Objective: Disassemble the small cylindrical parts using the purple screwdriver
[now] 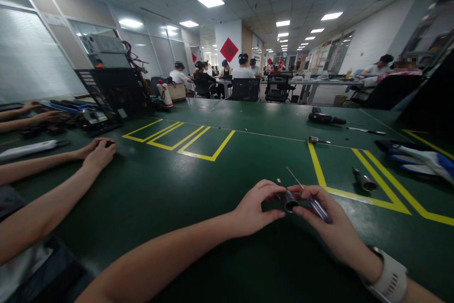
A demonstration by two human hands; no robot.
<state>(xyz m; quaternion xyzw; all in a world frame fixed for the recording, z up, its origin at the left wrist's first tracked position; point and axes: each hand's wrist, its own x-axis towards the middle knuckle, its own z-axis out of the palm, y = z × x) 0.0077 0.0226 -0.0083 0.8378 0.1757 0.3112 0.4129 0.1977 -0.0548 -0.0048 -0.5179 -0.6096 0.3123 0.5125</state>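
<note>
A small grey metal piece [290,203], hollow and bell-shaped with its open end towards me, is between my two hands above the green table. My left hand [256,209] is closed, its thumb and fingers gripping the piece from the left. In my right hand [328,215] lies a screwdriver [320,209] with a clear purplish handle, its thin shaft slanting up to the left. My right thumb and fingers also reach the right side of the metal piece. A similar bell-shaped part [366,182] lies on its side within the yellow tape lines on the right.
A power drill [324,117], a thin pen-like tool [366,130] and a small metal fitting [318,140] lie further back on the right. Blue-and-white gloves [422,160] rest at the right edge. To my left, a co-worker's hands [101,151] hold something dark. A black computer case [113,90] stands beyond.
</note>
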